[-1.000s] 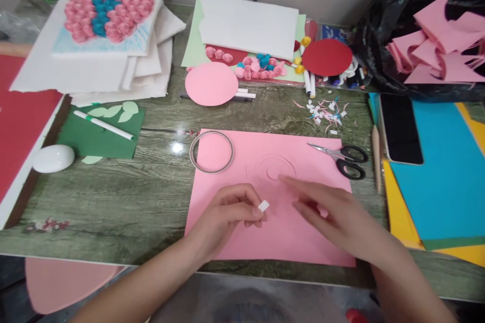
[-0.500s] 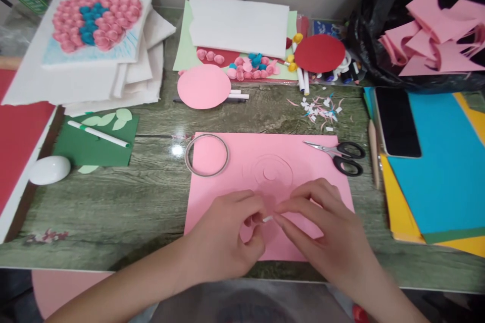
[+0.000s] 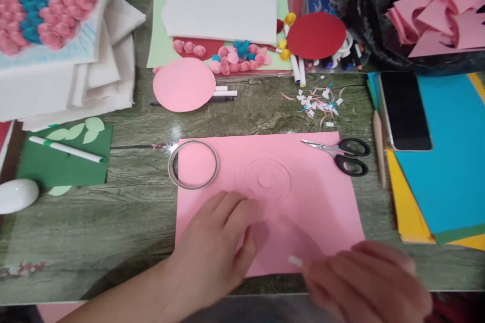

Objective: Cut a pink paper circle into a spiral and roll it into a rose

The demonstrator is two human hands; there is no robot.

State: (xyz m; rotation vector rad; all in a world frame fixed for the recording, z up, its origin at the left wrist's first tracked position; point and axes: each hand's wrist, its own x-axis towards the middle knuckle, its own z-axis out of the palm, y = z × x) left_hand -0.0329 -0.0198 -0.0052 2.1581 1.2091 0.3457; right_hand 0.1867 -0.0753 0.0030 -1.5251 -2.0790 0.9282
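Note:
My right hand (image 3: 366,280), blurred by motion, pinches a small white strip of paper (image 3: 294,261) over the front edge of the pink paper sheet (image 3: 314,222). My left hand (image 3: 223,242) hovers above the sheet's left part with its fingers curled in. Whatever it may hold is hidden. Beyond both hands, a pink paper spiral (image 3: 267,179) lies on the sheet. A roll of tape (image 3: 215,165), thin and ring-shaped, overlaps the sheet's far left corner. Scissors with black handles (image 3: 343,154) rest across the far right corner.
White and coloured scraps (image 3: 320,102) lie behind the sheet. A pink paper oval (image 3: 184,85) and a red oval (image 3: 316,35) are farther back. On the right, a phone (image 3: 406,111) sits on blue paper (image 3: 450,176). Green paper (image 3: 68,166) with a white marker (image 3: 66,149) is at left.
My right hand has drawn away from my left, toward me and to the right, carrying the white strip. My left hand stays over the sheet. The camera view has shifted.

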